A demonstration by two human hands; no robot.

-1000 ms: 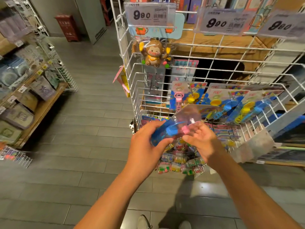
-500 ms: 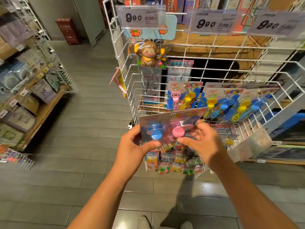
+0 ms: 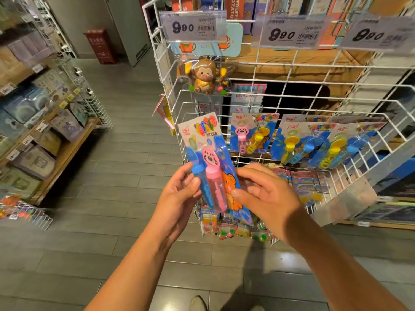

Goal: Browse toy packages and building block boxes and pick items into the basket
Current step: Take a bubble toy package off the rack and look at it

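Note:
I hold a bubble wand toy package (image 3: 207, 153) upright in front of me, its printed front facing me, with a blue wand and a pink wand under clear plastic. My left hand (image 3: 179, 194) grips its left edge, thumb on the blue wand. My right hand (image 3: 267, 198) holds the right edge near the orange bear print. Behind it, more of the same bubble wand packages (image 3: 253, 135) hang on the white wire rack (image 3: 292, 90). No basket is in view.
A monkey toy (image 3: 205, 76) hangs at the rack's upper left under 9.90 price tags (image 3: 190, 26). Small colourful toy packs (image 3: 226, 227) hang low on the rack. Wooden shelves with boxed goods (image 3: 45, 135) line the left side of the grey tiled aisle. Boxes (image 3: 242, 7) stand above the rack.
The package went from lying sideways and blurred between my hands to standing upright with its front toward me. My hands shifted to its two side edges.

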